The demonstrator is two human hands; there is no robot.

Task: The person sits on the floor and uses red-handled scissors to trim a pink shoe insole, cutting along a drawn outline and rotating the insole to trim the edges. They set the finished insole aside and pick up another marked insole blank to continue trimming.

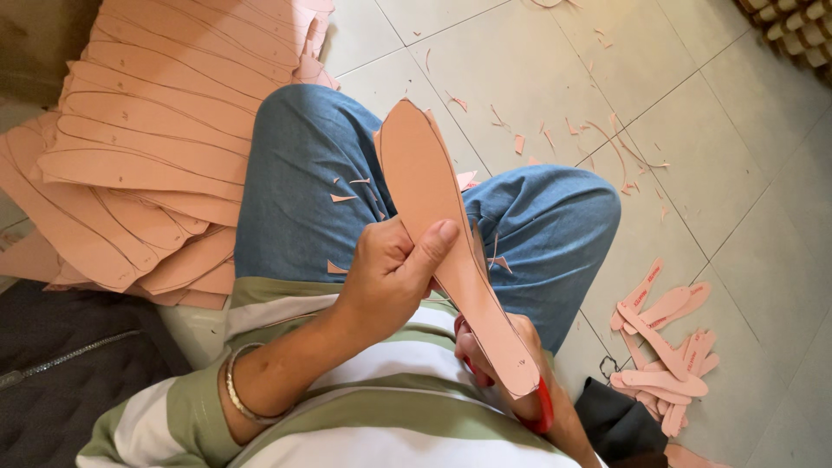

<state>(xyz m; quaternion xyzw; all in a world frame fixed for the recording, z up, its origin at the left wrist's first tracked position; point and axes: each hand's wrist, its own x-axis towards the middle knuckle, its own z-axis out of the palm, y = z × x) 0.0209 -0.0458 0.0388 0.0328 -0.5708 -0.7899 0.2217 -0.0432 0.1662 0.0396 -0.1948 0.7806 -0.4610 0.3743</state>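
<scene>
Left hand (390, 277): closed on the pink insole blank (446, 243); I see the thumb pressed flat on its upper face, fingers curled behind, at about mid-length.

Right hand (511, 373): mostly hidden under the blank's heel end; wrapped around red-handled scissors (542, 407). I cannot see the blades, so I cannot tell where they meet the material.

Insole blank: held above the lap, toe end pointing away over the jeans (303, 173), heel end near the striped shirt (381, 407). A drawn outline runs just inside its edge.

Progress, my judgement: well into a batch. The toe and long sides look trimmed close to the outline; the heel end by the scissors appears to be the part in hand.

Done: a small heap of finished insoles (663, 355) lies on the tiled floor (737, 173) toward its right edge, beside the knee.

Left: a large fanned stack of uncut marked sheets (147, 147) fills the floor's upper-left corner, far bigger than the finished heap.

Waste: pink offcuts (607, 139) scattered over the tiles beyond the knees, a few slivers on the jeans.

Other: dark zipped bag (69, 373) at the lower-left corner.
</scene>
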